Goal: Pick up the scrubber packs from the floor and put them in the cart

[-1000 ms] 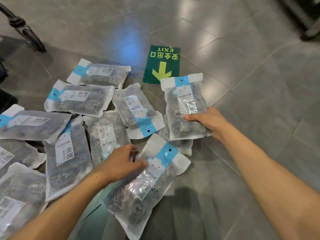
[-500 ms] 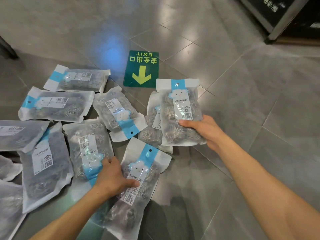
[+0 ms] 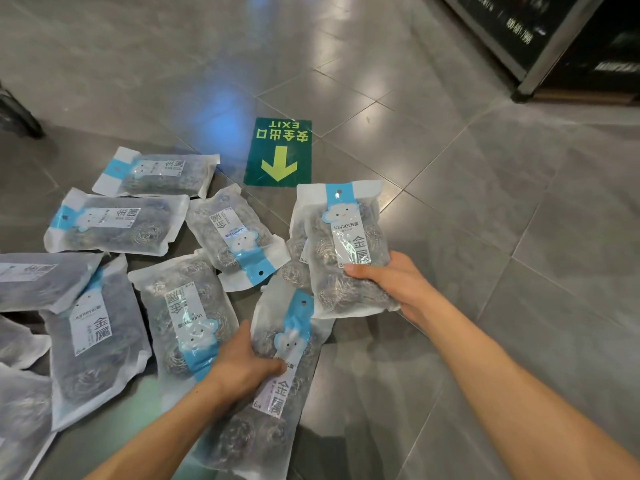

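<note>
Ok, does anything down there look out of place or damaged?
Yes: the scrubber packs lie strewn across the tiled floor at all angles, some overlapping. None looks torn. The right hand holds one pack, with another behind it; the left hand grips another.

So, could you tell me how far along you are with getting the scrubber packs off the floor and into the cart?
Nothing looks finished: no pack is seen in a cart, and the cart itself is not clearly in view. In hand: the right hand holds one scrubber pack upright, and the left hand grips another pack low over the tiled floor. Left: at least seven packs on the floor, such as the one nearest the green exit sticker.
</note>
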The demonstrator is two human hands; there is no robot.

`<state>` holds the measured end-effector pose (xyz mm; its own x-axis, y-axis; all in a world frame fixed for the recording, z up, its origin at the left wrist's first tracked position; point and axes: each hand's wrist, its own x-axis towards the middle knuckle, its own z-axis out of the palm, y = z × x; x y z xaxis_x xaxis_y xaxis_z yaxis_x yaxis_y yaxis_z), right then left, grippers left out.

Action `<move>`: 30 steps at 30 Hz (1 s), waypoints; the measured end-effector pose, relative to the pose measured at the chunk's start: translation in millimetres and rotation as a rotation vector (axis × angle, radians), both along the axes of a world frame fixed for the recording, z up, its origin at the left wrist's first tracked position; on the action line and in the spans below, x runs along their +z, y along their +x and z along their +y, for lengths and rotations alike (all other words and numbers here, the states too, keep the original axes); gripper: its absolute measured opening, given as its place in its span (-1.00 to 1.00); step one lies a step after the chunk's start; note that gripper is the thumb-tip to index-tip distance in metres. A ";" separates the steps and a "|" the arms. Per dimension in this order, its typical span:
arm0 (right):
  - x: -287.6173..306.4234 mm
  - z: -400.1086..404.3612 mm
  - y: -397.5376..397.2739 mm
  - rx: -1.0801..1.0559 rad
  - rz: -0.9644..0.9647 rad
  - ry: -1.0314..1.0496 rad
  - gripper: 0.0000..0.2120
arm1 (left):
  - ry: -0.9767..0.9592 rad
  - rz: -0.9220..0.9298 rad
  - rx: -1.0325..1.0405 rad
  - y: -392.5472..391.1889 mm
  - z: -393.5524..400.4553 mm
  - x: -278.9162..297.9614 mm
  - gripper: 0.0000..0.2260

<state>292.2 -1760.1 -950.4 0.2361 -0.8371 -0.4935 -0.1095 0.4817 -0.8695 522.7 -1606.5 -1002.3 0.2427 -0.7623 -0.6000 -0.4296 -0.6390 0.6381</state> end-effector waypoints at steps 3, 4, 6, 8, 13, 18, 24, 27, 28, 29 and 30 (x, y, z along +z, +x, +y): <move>3.1 2.9 -1.2 0.001 -0.006 -0.011 -0.61 | -0.002 0.128 0.043 1.6 -1.1 7.5 -0.52; 4.5 3.5 -1.7 0.004 -0.009 -0.016 -0.61 | -0.014 0.187 0.067 3.7 -1.5 11.2 -0.50; 9.6 4.6 -2.1 0.004 -0.016 -0.029 -0.60 | -0.060 0.303 0.135 8.7 -3.4 21.5 -0.49; 16.8 5.0 -2.1 0.009 -0.022 -0.048 -0.55 | -0.113 0.394 0.207 15.3 -8.5 36.9 -0.56; 50.2 -3.6 3.4 0.011 -0.026 -0.116 -0.54 | -0.308 0.441 0.402 43.1 -35.5 84.5 -0.54; 141.1 -10.0 23.4 -0.001 0.006 -0.199 -0.50 | -0.461 0.496 0.562 68.0 -49.5 176.1 -0.64; 346.0 15.5 42.3 -0.003 -0.066 -0.231 -0.65 | -0.518 0.503 0.620 95.2 -34.5 389.7 -0.74; 477.3 31.2 49.4 0.010 -0.046 -0.261 -0.62 | -0.535 0.508 0.616 109.0 -17.2 529.7 -0.75; 523.9 38.6 49.6 0.009 -0.034 -0.269 -0.63 | -0.545 0.505 0.610 111.5 -9.9 578.0 -0.75; 573.1 43.8 51.9 0.020 -0.031 -0.279 -0.64 | -0.562 0.517 0.619 113.3 -2.8 627.5 -0.75; 622.8 45.4 56.2 0.047 -0.031 -0.299 -0.62 | -0.585 0.534 0.627 117.0 3.0 677.1 -0.75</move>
<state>348.4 -1714.6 -327.6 0.2888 -0.9321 -0.2186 -0.0967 0.1988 -0.9753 639.7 -1603.5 -325.2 0.5098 -0.7986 -0.3200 0.3100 -0.1764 0.9342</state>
